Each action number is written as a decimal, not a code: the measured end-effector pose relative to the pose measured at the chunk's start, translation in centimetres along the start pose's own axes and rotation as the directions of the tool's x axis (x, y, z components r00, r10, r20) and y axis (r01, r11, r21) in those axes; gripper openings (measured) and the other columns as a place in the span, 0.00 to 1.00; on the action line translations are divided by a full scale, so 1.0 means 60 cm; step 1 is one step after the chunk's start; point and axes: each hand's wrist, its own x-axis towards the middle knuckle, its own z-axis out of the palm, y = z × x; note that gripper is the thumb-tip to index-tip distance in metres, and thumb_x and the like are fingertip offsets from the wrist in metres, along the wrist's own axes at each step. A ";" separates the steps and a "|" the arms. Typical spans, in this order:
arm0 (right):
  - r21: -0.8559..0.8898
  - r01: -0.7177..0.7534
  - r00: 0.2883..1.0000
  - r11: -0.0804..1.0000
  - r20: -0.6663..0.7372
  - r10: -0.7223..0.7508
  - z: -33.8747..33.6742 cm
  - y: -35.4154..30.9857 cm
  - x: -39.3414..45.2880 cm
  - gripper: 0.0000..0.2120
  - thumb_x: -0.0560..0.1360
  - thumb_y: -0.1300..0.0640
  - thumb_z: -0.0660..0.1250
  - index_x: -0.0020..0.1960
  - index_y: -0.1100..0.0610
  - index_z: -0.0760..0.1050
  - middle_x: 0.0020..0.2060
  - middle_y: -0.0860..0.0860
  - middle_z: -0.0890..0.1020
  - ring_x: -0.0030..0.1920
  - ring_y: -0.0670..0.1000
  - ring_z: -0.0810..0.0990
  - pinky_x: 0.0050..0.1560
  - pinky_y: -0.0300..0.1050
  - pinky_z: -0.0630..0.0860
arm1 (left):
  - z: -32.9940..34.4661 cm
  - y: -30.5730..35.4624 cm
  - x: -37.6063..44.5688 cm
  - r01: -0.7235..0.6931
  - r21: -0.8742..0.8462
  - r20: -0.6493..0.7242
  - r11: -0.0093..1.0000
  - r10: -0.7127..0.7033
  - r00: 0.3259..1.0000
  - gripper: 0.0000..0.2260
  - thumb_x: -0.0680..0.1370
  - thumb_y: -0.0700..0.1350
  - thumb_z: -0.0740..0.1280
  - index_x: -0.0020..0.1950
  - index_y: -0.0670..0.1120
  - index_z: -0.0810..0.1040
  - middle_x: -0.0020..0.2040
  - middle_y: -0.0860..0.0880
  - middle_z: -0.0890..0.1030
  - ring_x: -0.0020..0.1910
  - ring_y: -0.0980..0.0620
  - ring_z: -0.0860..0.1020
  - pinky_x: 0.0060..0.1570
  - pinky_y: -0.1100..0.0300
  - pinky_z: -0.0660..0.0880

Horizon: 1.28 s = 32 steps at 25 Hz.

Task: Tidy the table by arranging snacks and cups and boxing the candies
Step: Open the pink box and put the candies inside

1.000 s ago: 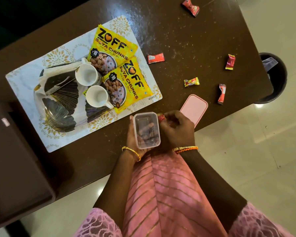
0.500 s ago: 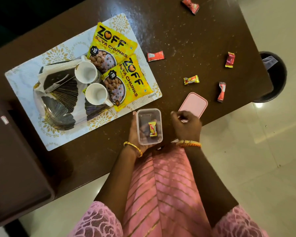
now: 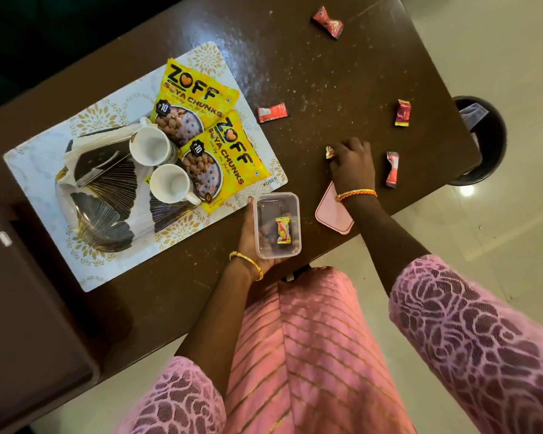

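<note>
Presently, at the centre of the frame, the right hand [image 3: 353,162] rested on the dark worktop [image 3: 311,73] with its fingers curled over a small yellow-and-red candy [image 3: 329,151]. Only one end of the wrapper showed at the fingertips, so the grip appeared closed on it, though whether the candy had left the surface could not be told.

The left hand [image 3: 252,238], lower centre, was wrapped around the clear box [image 3: 278,225] from beneath and held it at the near edge of the worktop. One yellow candy in the box [image 3: 282,230] lay flat on the box floor. The pink lid [image 3: 333,214] lay partly under the right wrist, overhanging the worktop edge.

Four candies remained loose: a red flat one [image 3: 271,112] at centre, a red-and-yellow one [image 3: 402,113] and a red one [image 3: 392,169] at centre right, and a twisted red one [image 3: 327,21] at the top. The two snack packets [image 3: 207,136] and two white cups [image 3: 160,164] sat on the placemat [image 3: 44,158] at left.

Probable faults from this state:
- The pinch on a slick wrapper end may slip, dropping the candy short of the box.
- The withdrawing forearm may drag the lid over the edge onto the floor.
- The box, supported partly off the worktop, may tilt and spill its content.
- A bin [image 3: 483,142] stood at right below the worktop edge; a swept candy could fall into it.
</note>
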 end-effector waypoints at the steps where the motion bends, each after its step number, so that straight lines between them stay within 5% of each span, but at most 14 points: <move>1: 0.028 -0.026 1.000 0.999 0.010 0.026 -0.003 0.000 -0.001 0.17 0.78 0.60 0.59 0.66 0.61 0.71 0.63 0.60 0.74 0.63 0.60 0.69 0.62 0.54 0.71 | 0.002 0.002 -0.001 0.001 0.006 -0.012 1.000 -0.001 1.000 0.38 0.73 0.71 0.47 0.41 0.44 0.85 0.34 0.45 0.85 0.32 0.49 0.84 0.35 0.52 0.82; 5: 0.390 -0.063 0.996 0.919 -0.038 0.085 -0.034 -0.024 -0.047 0.14 0.75 0.58 0.63 0.57 0.62 0.77 0.50 0.60 0.82 0.50 0.57 0.76 0.50 0.57 0.76 | 0.018 0.002 0.006 -0.023 0.033 -0.056 0.999 0.025 0.998 0.35 0.73 0.72 0.47 0.46 0.45 0.80 0.34 0.45 0.85 0.31 0.48 0.83 0.33 0.51 0.82; 9: 0.629 0.044 0.983 0.776 -0.165 0.078 -0.056 -0.066 -0.163 0.08 0.69 0.61 0.68 0.46 0.60 0.82 0.35 0.56 0.83 0.36 0.52 0.76 0.38 0.46 0.73 | 0.032 -0.003 -0.001 -0.047 0.098 -0.005 0.994 0.048 0.999 0.34 0.74 0.71 0.49 0.45 0.47 0.85 0.45 0.47 0.85 0.43 0.49 0.83 0.44 0.53 0.81; 14: 0.626 -0.029 0.995 0.779 -0.053 0.079 -0.036 -0.068 -0.202 0.07 0.74 0.63 0.67 0.51 0.60 0.81 0.42 0.58 0.81 0.44 0.54 0.74 0.43 0.40 0.66 | 0.045 -0.016 0.006 -0.080 0.142 0.026 0.987 0.077 0.997 0.33 0.76 0.68 0.48 0.48 0.48 0.85 0.47 0.46 0.86 0.46 0.49 0.85 0.43 0.51 0.82; 18: 0.700 -0.150 0.920 0.699 -0.161 0.358 -0.049 0.005 -0.163 0.07 0.73 0.66 0.65 0.49 0.62 0.81 0.42 0.59 0.81 0.39 0.51 0.77 0.39 0.28 0.69 | 0.058 -0.009 0.016 -0.013 0.070 -0.005 0.997 0.013 1.000 0.30 0.73 0.70 0.54 0.48 0.48 0.85 0.45 0.49 0.86 0.42 0.51 0.83 0.46 0.56 0.79; 23: 0.589 -0.460 0.771 0.664 -0.106 0.628 -0.047 0.111 -0.056 0.11 0.73 0.59 0.68 0.53 0.64 0.79 0.49 0.63 0.80 0.49 0.59 0.79 0.46 0.42 0.73 | 0.097 -0.003 0.039 -0.045 0.155 -0.008 0.987 0.047 0.999 0.24 0.68 0.67 0.59 0.45 0.51 0.84 0.40 0.53 0.85 0.37 0.53 0.83 0.40 0.57 0.79; 27: 0.381 -0.533 0.820 0.755 0.014 0.572 -0.032 0.137 -0.022 0.18 0.73 0.54 0.69 0.58 0.63 0.73 0.57 0.62 0.75 0.57 0.60 0.72 0.56 0.54 0.74 | 0.117 -0.004 0.060 -0.080 0.130 -0.040 0.988 0.086 0.996 0.30 0.74 0.67 0.50 0.41 0.50 0.86 0.39 0.50 0.86 0.37 0.51 0.84 0.37 0.54 0.82; 32: 0.352 -0.455 0.869 0.818 -0.023 0.494 -0.031 0.147 -0.026 0.14 0.77 0.58 0.62 0.58 0.65 0.74 0.54 0.62 0.78 0.55 0.60 0.74 0.54 0.51 0.73 | 0.146 -0.005 0.081 -0.127 0.142 -0.003 0.982 0.129 0.992 0.29 0.74 0.67 0.51 0.44 0.51 0.86 0.43 0.49 0.87 0.41 0.50 0.85 0.43 0.50 0.82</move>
